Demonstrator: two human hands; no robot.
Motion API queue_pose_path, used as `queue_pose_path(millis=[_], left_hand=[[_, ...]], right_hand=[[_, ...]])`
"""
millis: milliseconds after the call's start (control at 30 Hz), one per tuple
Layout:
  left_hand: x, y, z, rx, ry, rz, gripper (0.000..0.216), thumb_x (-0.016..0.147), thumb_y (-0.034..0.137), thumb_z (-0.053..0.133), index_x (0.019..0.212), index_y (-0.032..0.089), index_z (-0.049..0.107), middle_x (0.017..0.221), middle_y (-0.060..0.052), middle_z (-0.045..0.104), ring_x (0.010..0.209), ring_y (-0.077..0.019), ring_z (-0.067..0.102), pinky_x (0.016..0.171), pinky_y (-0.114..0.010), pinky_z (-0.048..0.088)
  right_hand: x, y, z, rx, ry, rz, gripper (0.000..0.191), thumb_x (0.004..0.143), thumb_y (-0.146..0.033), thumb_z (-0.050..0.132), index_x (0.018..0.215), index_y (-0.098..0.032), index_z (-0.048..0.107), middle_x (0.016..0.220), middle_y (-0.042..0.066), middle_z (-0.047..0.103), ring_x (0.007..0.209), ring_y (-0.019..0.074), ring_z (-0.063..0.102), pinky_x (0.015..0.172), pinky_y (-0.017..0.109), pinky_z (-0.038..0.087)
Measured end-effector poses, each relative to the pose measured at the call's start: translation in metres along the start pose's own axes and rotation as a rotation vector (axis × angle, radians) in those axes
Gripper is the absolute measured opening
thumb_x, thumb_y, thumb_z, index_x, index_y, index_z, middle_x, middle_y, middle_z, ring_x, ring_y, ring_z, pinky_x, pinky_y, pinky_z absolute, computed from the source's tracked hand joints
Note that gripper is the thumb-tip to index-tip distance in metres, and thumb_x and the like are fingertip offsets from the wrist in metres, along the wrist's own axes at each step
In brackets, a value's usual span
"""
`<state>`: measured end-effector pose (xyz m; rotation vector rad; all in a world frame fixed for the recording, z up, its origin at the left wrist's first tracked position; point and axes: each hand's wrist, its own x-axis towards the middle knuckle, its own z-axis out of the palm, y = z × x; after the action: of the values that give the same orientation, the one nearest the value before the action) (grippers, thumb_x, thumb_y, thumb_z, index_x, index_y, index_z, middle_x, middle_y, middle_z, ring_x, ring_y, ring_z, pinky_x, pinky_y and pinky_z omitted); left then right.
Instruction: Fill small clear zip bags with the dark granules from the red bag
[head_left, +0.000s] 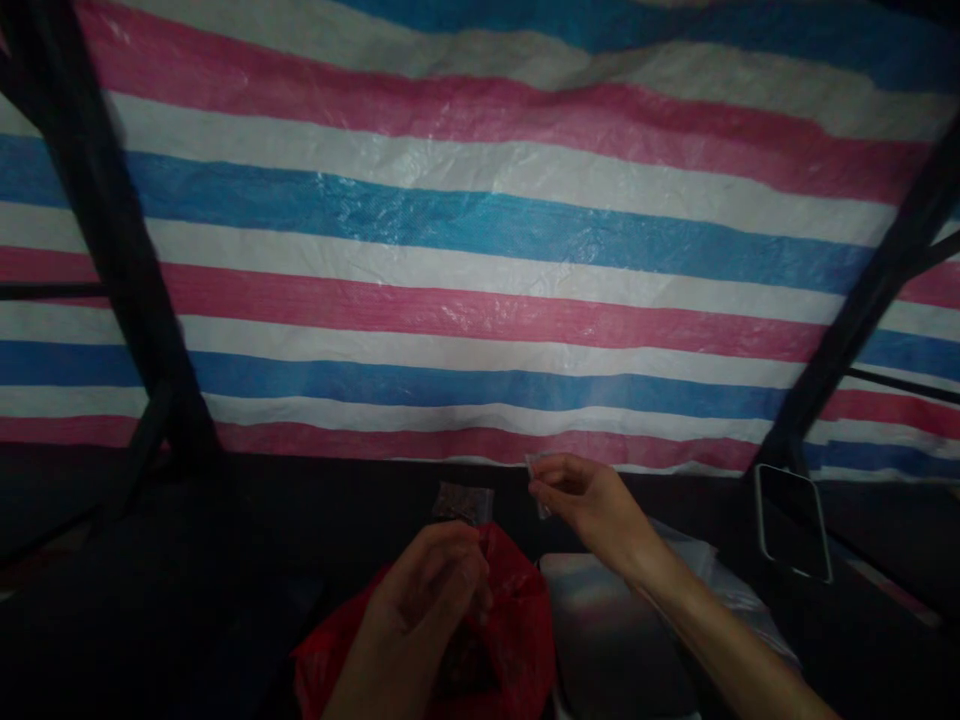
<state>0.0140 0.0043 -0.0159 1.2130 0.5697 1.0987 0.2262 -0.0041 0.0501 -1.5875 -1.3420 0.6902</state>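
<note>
Above the red plastic bag [517, 620] low in the head view, the person's two hands are working in dim light. The left hand [431, 590] is curling over the mouth of the red bag, its fingers [469, 560] pinched narrowly on a small clear pouch [463, 502] with dark contents that is sticking up just beyond the bag. To the right of the red bag, the right hand [592, 505] is hovering — thumb and forefinger closed on a small clear packet [538, 485], the other fingers loosely bent. Beside the red bag on the right, a flat pale metal tray [607, 620] is lying on the dark counter [187, 600]; farther right of it a phone-like dark slab [793, 520] is resting. Behind everything a striped tarp [480, 250] is hanging. Handling these well probably means pinching each thin film at its edge — lightly — so that nothing spills or slips in the poor light.
</note>
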Motion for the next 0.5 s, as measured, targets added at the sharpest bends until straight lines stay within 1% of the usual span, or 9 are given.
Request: queue_pose_path(millis=[67, 100, 167, 233, 300, 400, 500], left_hand=[[-0.002, 0.000, 0.004, 0.001, 0.015, -0.024, 0.035, 0.085, 0.054, 0.083, 0.105, 0.026, 0.075, 0.088, 0.000, 0.077, 0.073, -0.0127, 0.071, 0.068, -0.020, 0.057], [-0.003, 0.000, 0.006, -0.014, 0.036, -0.037, 0.037, 0.083, 0.055, 0.085, 0.104, 0.026, 0.076, 0.089, 0.000, 0.078, 0.074, -0.0127, 0.072, 0.069, -0.020, 0.057], [-0.004, 0.002, 0.011, -0.055, 0.076, -0.088, 0.040, 0.077, 0.057, 0.089, 0.098, 0.024, 0.076, 0.083, 0.002, 0.077, 0.068, -0.0120, 0.071, 0.065, -0.020, 0.057], [-0.004, 0.004, 0.013, -0.111, 0.106, -0.145, 0.043, 0.072, 0.057, 0.092, 0.094, 0.024, 0.075, 0.073, 0.004, 0.074, 0.058, -0.0113, 0.067, 0.057, -0.020, 0.054], [-0.003, 0.003, 0.011, -0.149, 0.116, -0.179, 0.044, 0.069, 0.055, 0.095, 0.094, 0.024, 0.075, 0.070, 0.004, 0.075, 0.056, -0.0120, 0.068, 0.053, -0.020, 0.053], [0.000, 0.002, 0.006, -0.158, 0.140, -0.186, 0.042, 0.070, 0.052, 0.095, 0.095, 0.023, 0.078, 0.081, 0.000, 0.080, 0.069, -0.0143, 0.074, 0.062, -0.019, 0.056], [0.002, 0.001, 0.003, -0.129, 0.169, -0.181, 0.043, 0.068, 0.052, 0.096, 0.095, 0.023, 0.080, 0.085, 0.000, 0.082, 0.074, -0.0140, 0.075, 0.068, -0.019, 0.057]], right_hand=[[-0.022, -0.011, 0.015, 0.111, -0.035, -0.072, 0.010, 0.087, -0.021, 0.075, 0.097, -0.020, 0.076, 0.081, -0.003, 0.073, 0.074, 0.0142, 0.067, 0.068, 0.024, 0.050], [-0.031, -0.015, 0.023, 0.151, -0.078, -0.109, 0.008, 0.086, -0.018, 0.074, 0.093, -0.021, 0.077, 0.080, -0.003, 0.074, 0.073, 0.0140, 0.067, 0.066, 0.024, 0.050], [-0.047, -0.021, 0.037, 0.107, -0.096, -0.196, 0.016, 0.085, -0.009, 0.071, 0.089, -0.023, 0.078, 0.084, -0.002, 0.076, 0.076, 0.0141, 0.069, 0.069, 0.024, 0.050], [-0.055, -0.023, 0.046, 0.018, -0.096, -0.269, 0.027, 0.085, -0.003, 0.069, 0.093, -0.026, 0.080, 0.091, -0.002, 0.078, 0.084, 0.0147, 0.071, 0.079, 0.025, 0.052], [-0.058, -0.021, 0.048, -0.042, -0.094, -0.317, 0.035, 0.084, 0.000, 0.069, 0.100, -0.028, 0.081, 0.098, -0.002, 0.079, 0.090, 0.0155, 0.072, 0.087, 0.027, 0.053], [-0.057, -0.017, 0.048, -0.049, -0.089, -0.338, 0.039, 0.084, 0.000, 0.070, 0.108, -0.029, 0.080, 0.104, -0.002, 0.080, 0.095, 0.0164, 0.073, 0.090, 0.028, 0.053], [-0.057, -0.015, 0.047, 0.043, -0.080, -0.293, 0.039, 0.087, -0.002, 0.070, 0.113, -0.028, 0.080, 0.103, -0.002, 0.080, 0.094, 0.0160, 0.073, 0.088, 0.027, 0.054]])
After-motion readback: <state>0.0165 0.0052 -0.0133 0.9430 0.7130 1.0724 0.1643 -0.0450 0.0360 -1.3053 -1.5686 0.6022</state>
